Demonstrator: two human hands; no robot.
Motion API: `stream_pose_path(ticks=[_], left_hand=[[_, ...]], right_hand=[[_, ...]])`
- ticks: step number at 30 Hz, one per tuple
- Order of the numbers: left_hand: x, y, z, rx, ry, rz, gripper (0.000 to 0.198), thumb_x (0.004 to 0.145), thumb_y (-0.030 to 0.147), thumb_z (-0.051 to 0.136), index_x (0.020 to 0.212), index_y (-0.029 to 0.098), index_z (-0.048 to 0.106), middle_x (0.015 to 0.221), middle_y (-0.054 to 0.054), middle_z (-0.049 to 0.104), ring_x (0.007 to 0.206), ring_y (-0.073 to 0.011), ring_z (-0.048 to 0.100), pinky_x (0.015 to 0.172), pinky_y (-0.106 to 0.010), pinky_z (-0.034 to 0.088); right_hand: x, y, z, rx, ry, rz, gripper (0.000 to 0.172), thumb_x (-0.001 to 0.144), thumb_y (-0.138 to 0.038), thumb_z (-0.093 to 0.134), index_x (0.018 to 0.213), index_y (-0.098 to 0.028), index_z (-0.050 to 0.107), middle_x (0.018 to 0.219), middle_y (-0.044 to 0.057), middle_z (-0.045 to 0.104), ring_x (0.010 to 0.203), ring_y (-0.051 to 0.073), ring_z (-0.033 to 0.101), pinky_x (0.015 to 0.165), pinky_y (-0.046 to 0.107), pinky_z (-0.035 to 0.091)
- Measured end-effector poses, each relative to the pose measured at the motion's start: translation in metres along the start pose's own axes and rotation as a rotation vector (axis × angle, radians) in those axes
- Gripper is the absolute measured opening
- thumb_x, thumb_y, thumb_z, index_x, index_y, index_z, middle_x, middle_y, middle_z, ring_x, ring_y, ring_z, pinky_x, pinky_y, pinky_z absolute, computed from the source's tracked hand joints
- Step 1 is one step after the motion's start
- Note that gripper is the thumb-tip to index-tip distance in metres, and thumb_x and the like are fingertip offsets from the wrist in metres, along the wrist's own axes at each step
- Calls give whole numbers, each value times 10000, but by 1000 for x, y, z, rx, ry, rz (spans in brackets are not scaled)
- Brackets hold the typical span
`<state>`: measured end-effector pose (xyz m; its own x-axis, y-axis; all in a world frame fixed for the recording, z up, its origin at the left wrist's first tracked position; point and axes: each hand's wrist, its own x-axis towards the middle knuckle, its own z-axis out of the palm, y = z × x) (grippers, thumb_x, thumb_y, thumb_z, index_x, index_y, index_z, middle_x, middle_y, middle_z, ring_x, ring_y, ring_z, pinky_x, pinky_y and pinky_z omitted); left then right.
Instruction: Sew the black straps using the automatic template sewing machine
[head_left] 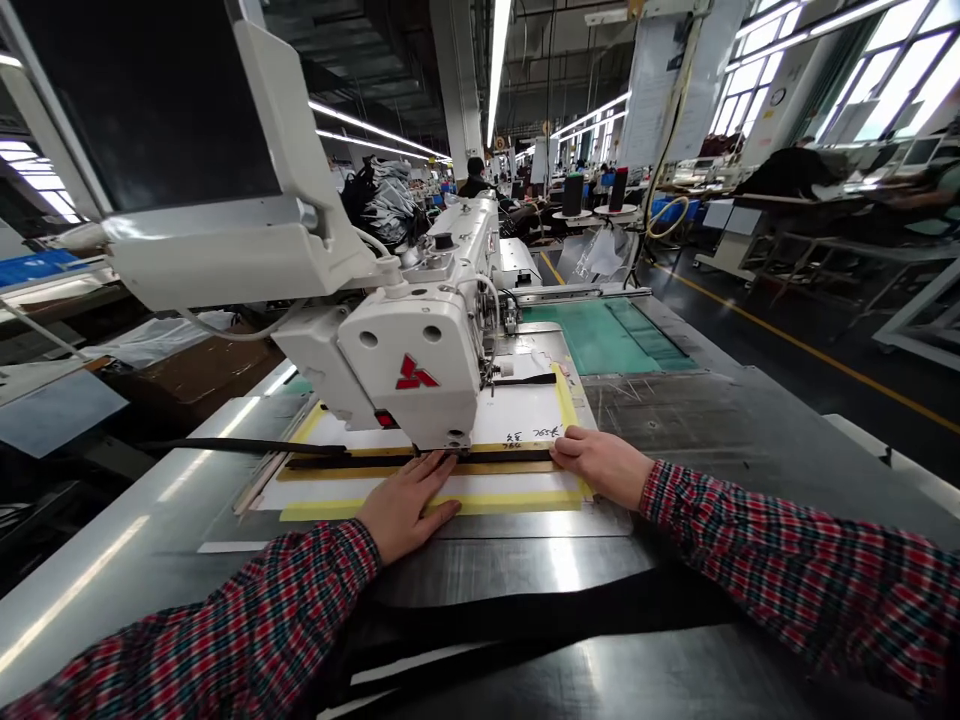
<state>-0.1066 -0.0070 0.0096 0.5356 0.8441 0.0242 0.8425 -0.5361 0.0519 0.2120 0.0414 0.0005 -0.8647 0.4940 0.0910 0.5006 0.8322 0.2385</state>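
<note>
A narrow black strip (495, 457) lies across a white template (487, 487) edged with yellow tape, beneath the head of a white sewing machine (420, 370). My left hand (409, 505) rests on the template just below the machine head, fingers spread, its fingertips at the strip. At the template's right side, my right hand (604, 465) has its fingers closed in a pinch on the strip's right end. The strip's left part runs past the template's left edge. The machine head hides the needle area.
Wide black fabric strips (555, 610) lie on the metal table (675, 420) near its front edge. A dark screen (150, 100) hangs at the upper left. Thread cones (573, 195) stand behind the machine. A person (475, 178) is in the far background.
</note>
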Motion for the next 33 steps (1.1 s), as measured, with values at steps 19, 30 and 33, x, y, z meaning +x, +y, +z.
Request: stream_pose_path(ticks=[19,30,33], left_hand=[[-2,-20,0,-5,-16,-21,648,874,596,345,1372,181,333,1358,-54,408,1264,-267,345,1026,-407,341],[-22,-56,3,18,116,71,547,865,529,424,1316,219,431,1375,-27,384,1240,-228,393,1041,-329,330],[-23,-60,10,-66,320,44,444,822,548,486,1242,403,471,1291,83,485,1116,-205,523,952,-309,434]], right_hand=[[18,-8,-9,87,-31,-20,202,876,-43,403,978,-86,571,931,97,504,824,203,437,727,325,476],[54,-22,-18,73,-84,-29,153,911,-148,447,908,-95,591,871,88,528,776,196,434,713,317,436],[66,-25,-19,43,-75,-49,157,909,-186,481,809,-135,591,885,55,542,755,181,434,677,309,430]])
